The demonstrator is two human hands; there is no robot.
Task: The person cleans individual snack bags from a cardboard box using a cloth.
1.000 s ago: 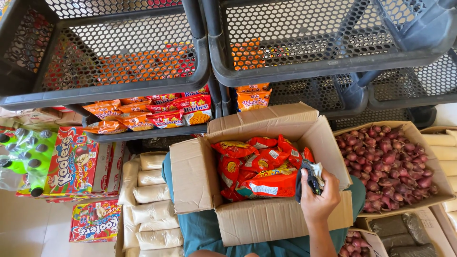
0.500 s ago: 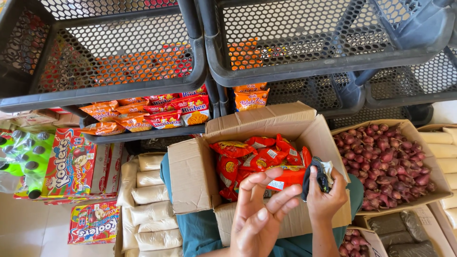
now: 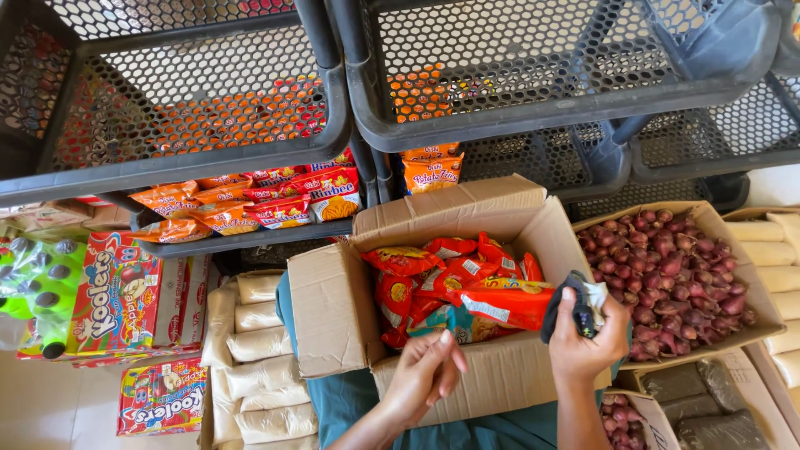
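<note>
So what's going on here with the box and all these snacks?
A person has an open cardboard box of red and orange snack packets on their lap. Their right hand grips a small dark bundle at the box's right edge; their left hand hovers empty by the front wall. A box of red onions sits alongside, under black mesh racks.

Hands: two, the left hand [image 3: 429,375] and the right hand [image 3: 587,342]
Open cardboard box of red snack packets [image 3: 333,312]: one
Cardboard box of red onions [image 3: 717,225]: one full one, with the corner of a second just showing below
Black mesh crates [image 3: 250,150]: two in front, at least one more behind on the right
Red juice cartons [image 3: 117,292]: two
White sacks [image 3: 258,346]: about six in a stack
Green bottle pack [image 3: 33,283]: one
</note>
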